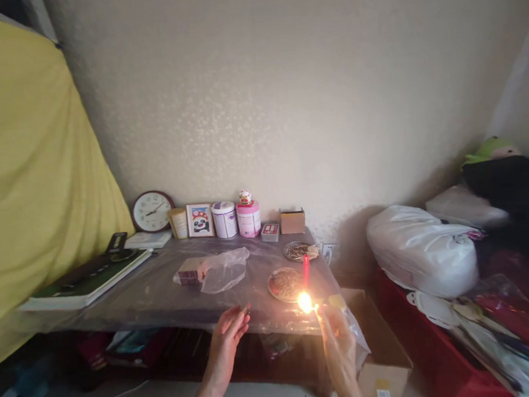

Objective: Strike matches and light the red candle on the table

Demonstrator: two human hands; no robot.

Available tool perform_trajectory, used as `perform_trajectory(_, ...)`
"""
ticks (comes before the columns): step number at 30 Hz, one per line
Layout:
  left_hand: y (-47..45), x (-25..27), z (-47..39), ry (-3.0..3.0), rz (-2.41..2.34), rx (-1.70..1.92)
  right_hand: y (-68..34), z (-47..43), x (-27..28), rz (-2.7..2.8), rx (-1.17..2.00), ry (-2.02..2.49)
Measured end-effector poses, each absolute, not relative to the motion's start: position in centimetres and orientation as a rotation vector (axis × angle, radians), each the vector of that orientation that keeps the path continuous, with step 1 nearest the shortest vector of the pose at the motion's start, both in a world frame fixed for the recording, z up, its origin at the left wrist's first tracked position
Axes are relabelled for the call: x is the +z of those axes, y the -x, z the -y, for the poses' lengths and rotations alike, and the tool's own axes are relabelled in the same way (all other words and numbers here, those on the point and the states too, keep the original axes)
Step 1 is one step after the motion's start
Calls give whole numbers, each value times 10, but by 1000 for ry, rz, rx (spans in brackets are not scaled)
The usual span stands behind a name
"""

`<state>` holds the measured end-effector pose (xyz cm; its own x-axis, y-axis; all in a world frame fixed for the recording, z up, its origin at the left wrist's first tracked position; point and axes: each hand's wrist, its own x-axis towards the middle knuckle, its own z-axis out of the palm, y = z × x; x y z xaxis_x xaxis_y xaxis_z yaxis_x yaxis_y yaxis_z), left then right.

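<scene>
My right hand (pixel 338 337) is raised over the table's front right edge, fingers pinched on a short burning matchstick (pixel 316 307). Its bright flame (pixel 305 302) hides part of what is around it. Right behind the flame a red candle (pixel 306 270) stands upright; I cannot tell whether they touch. My left hand (pixel 230 332) is at the front edge, thumb and fingers closed on a small dark thing (pixel 247 309) too small to name. A round plate (pixel 271 292) with brownish contents lies beside the candle. Behind it, another plate (pixel 288 255) bears several pale sticks.
A block of small boxes in torn clear wrap (pixel 191 271) lies mid-table (pixel 162 303). Along the wall stand a clock (pixel 153 211), a panda picture (pixel 200 220), tins (pixel 224 220) and a small carton (pixel 293 220). A cardboard box (pixel 383 342) and white bags (pixel 421 249) are at the right.
</scene>
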<state>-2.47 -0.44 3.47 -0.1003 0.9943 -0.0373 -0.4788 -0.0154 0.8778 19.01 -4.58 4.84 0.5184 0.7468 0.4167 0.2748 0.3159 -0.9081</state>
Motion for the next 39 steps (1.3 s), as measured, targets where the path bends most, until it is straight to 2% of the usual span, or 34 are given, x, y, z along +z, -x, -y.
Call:
perform_trajectory(24,25,33,3,-652,-895,1460,-193,43,40,938,476,1163)
perform_trajectory(39,25,26,-1,-640,-862,1469,-199,35,51,682,765,945)
